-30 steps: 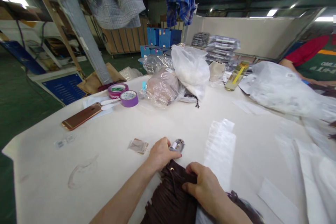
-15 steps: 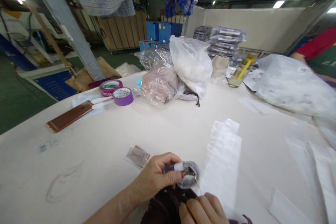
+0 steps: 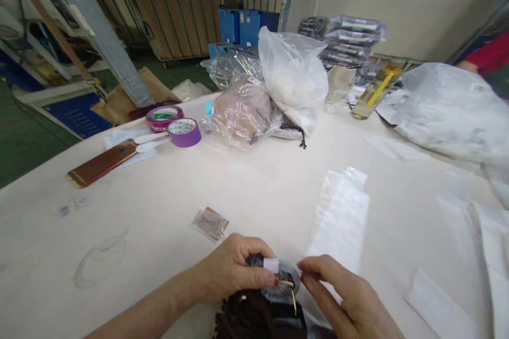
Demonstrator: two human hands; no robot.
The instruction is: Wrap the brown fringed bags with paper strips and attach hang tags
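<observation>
My left hand (image 3: 242,265) is closed on a buckle (image 3: 284,280) wrapped in clear plastic, its thumb in front and fingers behind. A gold-coloured pin sticks out of the buckle, and a white band goes round the wrapping. Below hangs a dark brown fringed piece (image 3: 250,318), cut off by the bottom edge of the view. On the right side, my right hand (image 3: 338,291) pinches the edge of the plastic wrap (image 3: 296,273) between thumb and forefinger. A small bagged tag (image 3: 210,223) lies on the table just beyond my left hand.
White strips (image 3: 338,212) lie right of centre. A phone (image 3: 101,162), a purple tape roll (image 3: 184,132) and a bagged tan item (image 3: 242,111) sit farther back. Large plastic bags (image 3: 453,111) occupy the far right. A person's red sleeve (image 3: 491,53) shows beyond.
My right hand has come up from the dark brown piece to the edge of the plastic wrap. My left hand keeps hold of the buckle. The view has tilted down slightly.
</observation>
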